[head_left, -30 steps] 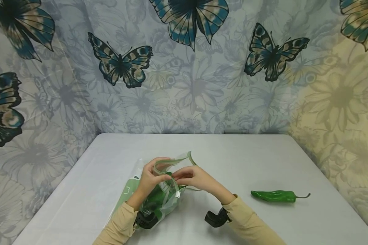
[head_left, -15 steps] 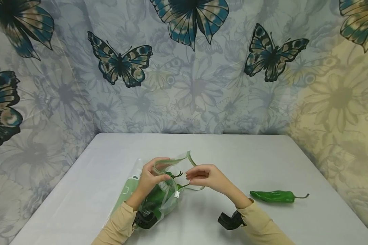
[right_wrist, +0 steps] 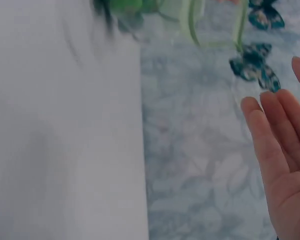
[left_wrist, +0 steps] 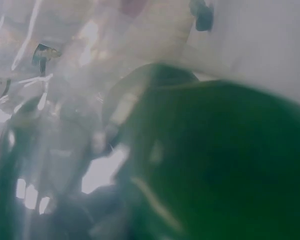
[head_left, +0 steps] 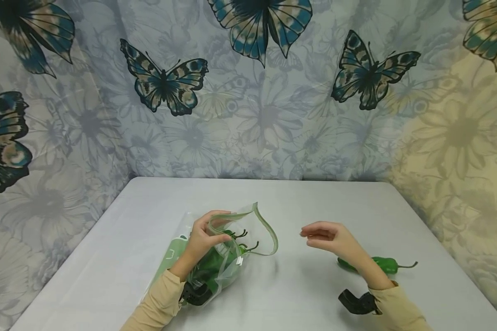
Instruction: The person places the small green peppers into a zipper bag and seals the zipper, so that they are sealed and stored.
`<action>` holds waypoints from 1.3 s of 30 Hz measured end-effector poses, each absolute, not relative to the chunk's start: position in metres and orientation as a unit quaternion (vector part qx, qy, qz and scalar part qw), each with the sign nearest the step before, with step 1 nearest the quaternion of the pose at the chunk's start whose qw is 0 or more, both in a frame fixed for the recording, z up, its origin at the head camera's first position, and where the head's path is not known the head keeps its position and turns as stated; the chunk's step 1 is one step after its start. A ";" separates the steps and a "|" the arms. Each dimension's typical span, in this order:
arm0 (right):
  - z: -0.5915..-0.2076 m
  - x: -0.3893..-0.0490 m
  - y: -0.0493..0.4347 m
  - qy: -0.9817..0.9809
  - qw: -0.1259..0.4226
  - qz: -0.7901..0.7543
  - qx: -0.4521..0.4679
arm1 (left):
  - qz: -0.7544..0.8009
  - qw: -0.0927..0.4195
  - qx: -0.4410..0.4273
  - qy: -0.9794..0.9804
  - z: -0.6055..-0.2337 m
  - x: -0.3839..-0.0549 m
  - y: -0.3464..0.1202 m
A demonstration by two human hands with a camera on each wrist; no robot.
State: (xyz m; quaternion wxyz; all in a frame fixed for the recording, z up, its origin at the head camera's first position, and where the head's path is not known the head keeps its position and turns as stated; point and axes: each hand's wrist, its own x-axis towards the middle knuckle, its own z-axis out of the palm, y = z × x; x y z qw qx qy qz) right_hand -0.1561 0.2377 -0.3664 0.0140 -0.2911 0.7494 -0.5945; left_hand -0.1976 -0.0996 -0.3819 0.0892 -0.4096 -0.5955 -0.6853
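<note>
A clear zip bag [head_left: 232, 275] with a green printed panel lies left of centre in the head view. Its mouth gapes toward the right. My left hand [head_left: 204, 238] grips the near edge of that mouth between thumb and fingers. Inside are green peppers [head_left: 207, 265], their stems poking up at the mouth; large green shapes [left_wrist: 225, 160] fill the left wrist view through the plastic. My right hand [head_left: 331, 236] hovers with nothing in it, fingers loosely extended, right of the bag. Another green pepper [head_left: 386, 264] lies on the table, partly covered by my right forearm.
The white table [head_left: 298, 202] runs back to a patterned butterfly cloth [head_left: 269, 115] hanging behind it and at both sides. Black wrist cameras [head_left: 358, 303] hang beneath both wrists.
My right hand has withdrawn from the bag's mouth and moved right, toward the loose pepper. The left hand keeps its hold on the bag's edge. Pepper stems in the mouth are now uncovered.
</note>
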 end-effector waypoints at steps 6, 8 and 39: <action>-0.392 -0.158 0.304 0.718 -0.063 -0.641 -0.264 | -0.686 0.087 -0.403 -0.600 -0.371 -0.190 -0.097; -0.403 -0.160 0.327 0.704 -0.077 -0.654 -0.264 | -0.682 0.092 -0.405 -0.602 -0.371 -0.190 -0.096; -0.412 -0.095 0.398 0.849 -0.146 -0.501 -0.078 | -0.675 0.095 -0.403 -0.611 -0.373 -0.189 -0.097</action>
